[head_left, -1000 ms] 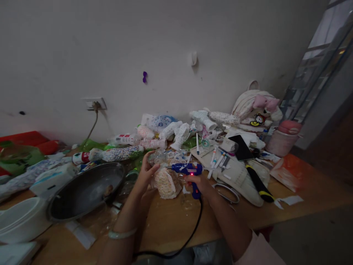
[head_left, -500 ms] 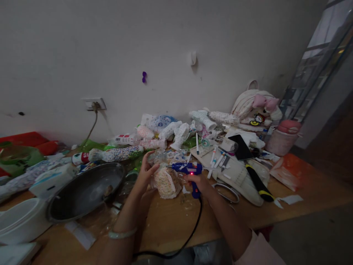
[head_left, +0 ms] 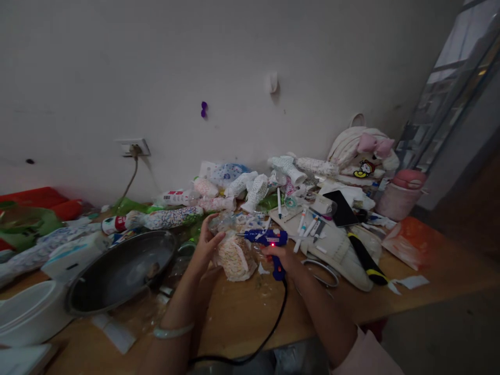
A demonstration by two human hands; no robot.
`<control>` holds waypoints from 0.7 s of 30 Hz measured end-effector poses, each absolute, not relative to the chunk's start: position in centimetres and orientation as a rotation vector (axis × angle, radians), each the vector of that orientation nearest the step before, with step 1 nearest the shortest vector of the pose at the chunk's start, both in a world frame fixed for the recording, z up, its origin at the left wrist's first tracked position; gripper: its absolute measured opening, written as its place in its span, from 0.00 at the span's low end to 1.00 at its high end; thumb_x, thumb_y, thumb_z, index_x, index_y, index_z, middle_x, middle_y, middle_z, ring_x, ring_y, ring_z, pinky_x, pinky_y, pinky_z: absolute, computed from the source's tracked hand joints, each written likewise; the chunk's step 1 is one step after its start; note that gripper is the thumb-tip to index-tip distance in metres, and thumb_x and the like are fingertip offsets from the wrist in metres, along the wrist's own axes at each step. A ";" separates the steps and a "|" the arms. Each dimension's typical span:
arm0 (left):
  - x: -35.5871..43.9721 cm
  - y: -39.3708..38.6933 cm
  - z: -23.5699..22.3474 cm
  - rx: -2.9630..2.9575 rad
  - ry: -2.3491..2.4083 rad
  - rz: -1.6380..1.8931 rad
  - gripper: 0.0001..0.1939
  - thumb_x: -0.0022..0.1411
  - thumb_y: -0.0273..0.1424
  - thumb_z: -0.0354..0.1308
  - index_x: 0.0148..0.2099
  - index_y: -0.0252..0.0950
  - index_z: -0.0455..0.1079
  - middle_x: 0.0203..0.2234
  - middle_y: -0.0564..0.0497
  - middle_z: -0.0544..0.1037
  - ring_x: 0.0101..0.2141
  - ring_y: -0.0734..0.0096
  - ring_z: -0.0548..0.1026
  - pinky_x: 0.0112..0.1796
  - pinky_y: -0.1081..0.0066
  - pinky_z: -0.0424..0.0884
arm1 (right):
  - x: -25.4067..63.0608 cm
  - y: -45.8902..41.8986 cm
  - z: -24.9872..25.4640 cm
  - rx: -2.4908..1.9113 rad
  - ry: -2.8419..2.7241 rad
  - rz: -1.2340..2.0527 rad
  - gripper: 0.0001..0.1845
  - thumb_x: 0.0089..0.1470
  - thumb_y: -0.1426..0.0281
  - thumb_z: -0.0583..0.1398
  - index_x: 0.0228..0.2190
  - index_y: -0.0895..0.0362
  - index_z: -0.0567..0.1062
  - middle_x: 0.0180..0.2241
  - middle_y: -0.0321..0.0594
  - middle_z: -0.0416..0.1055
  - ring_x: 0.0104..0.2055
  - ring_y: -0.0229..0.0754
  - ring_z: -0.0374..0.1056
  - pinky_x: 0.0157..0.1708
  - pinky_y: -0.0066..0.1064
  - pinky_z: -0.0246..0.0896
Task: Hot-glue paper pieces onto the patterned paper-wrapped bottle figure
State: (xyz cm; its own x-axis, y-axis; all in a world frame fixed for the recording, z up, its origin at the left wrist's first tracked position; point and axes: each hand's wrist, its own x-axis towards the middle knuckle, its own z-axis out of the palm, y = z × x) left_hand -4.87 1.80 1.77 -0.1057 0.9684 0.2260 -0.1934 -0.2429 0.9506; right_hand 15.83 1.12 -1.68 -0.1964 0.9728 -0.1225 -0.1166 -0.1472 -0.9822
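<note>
One glue gun [head_left: 263,237] clamped in right hand's [head_left: 286,259] grip, nozzle [head_left: 240,235] at patterned piece [head_left: 235,259]; left hand [head_left: 208,246] clasps clear plastic [head_left: 223,222] beside it. Patterning looks done; gluing seemingly unfinished.

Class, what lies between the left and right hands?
The head view shows the cream patterned bottle, blue glue gun and a white scrap between left hand and right hand.

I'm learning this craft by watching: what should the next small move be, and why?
Probably a light squeeze of the glue gun: the right hand holds it, its red light is lit, and its nozzle points at the top of the patterned piece, with the left hand at that piece's other side.
</note>
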 end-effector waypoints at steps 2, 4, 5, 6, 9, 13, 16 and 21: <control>-4.9 1.9 1.6 1.179 0.980 1.533 0.35 0.41 0.38 0.68 0.52 0.42 0.60 0.38 0.51 0.76 0.36 0.62 0.75 0.35 0.67 0.72 | 15.6 0.9 -1.5 -1.081 -1.188 1.539 0.09 0.30 0.63 0.62 0.15 0.56 0.72 0.17 0.35 0.68 0.21 0.35 0.60 0.24 0.27 0.54; -4.9 1.9 1.6 1.180 0.966 1.550 0.34 0.41 0.36 0.68 0.52 0.42 0.60 0.39 0.51 0.76 0.37 0.63 0.75 0.37 0.68 0.71 | 15.5 0.9 -1.5 -1.060 -1.212 1.573 0.09 0.30 0.63 0.62 0.16 0.57 0.73 0.16 0.35 0.68 0.20 0.35 0.60 0.24 0.27 0.54; -4.9 2.0 1.6 1.179 0.959 1.555 0.34 0.41 0.36 0.68 0.51 0.42 0.61 0.39 0.51 0.76 0.37 0.64 0.75 0.38 0.68 0.71 | 15.4 0.9 -1.5 -1.059 -1.223 1.583 0.09 0.30 0.63 0.62 0.16 0.57 0.73 0.16 0.34 0.68 0.20 0.35 0.60 0.24 0.27 0.54; -4.9 2.0 1.6 1.177 0.955 1.558 0.33 0.41 0.35 0.68 0.51 0.42 0.61 0.39 0.52 0.75 0.38 0.64 0.74 0.39 0.69 0.71 | 15.4 0.9 -1.5 -1.061 -1.223 1.590 0.09 0.30 0.63 0.62 0.17 0.57 0.74 0.16 0.34 0.67 0.20 0.35 0.59 0.23 0.27 0.53; -4.9 2.0 1.6 1.182 0.944 1.566 0.32 0.42 0.35 0.67 0.50 0.42 0.62 0.40 0.52 0.75 0.39 0.65 0.74 0.40 0.69 0.70 | 15.3 0.9 -1.3 -1.065 -1.193 1.598 0.09 0.30 0.64 0.62 0.17 0.57 0.73 0.16 0.34 0.67 0.20 0.35 0.60 0.23 0.27 0.53; -5.1 2.1 1.4 1.203 0.964 1.540 0.33 0.43 0.36 0.67 0.51 0.41 0.61 0.42 0.51 0.74 0.40 0.64 0.73 0.39 0.69 0.70 | 15.5 0.9 -1.3 -1.107 -1.160 1.573 0.09 0.30 0.64 0.63 0.17 0.57 0.73 0.17 0.35 0.68 0.21 0.36 0.61 0.24 0.27 0.54; -5.2 2.1 1.2 1.216 0.972 1.538 0.34 0.43 0.37 0.67 0.52 0.41 0.61 0.42 0.50 0.74 0.41 0.63 0.73 0.40 0.69 0.70 | 15.7 1.2 -1.9 -1.180 -1.158 1.546 0.10 0.31 0.63 0.63 0.18 0.57 0.74 0.18 0.35 0.69 0.22 0.36 0.62 0.25 0.28 0.54; -5.2 1.9 1.4 1.234 0.993 1.522 0.34 0.43 0.38 0.66 0.53 0.40 0.60 0.44 0.49 0.74 0.44 0.60 0.73 0.43 0.66 0.69 | 15.9 1.7 -2.6 -1.175 -1.211 1.494 0.11 0.33 0.62 0.62 0.18 0.57 0.74 0.19 0.36 0.71 0.23 0.37 0.63 0.25 0.28 0.55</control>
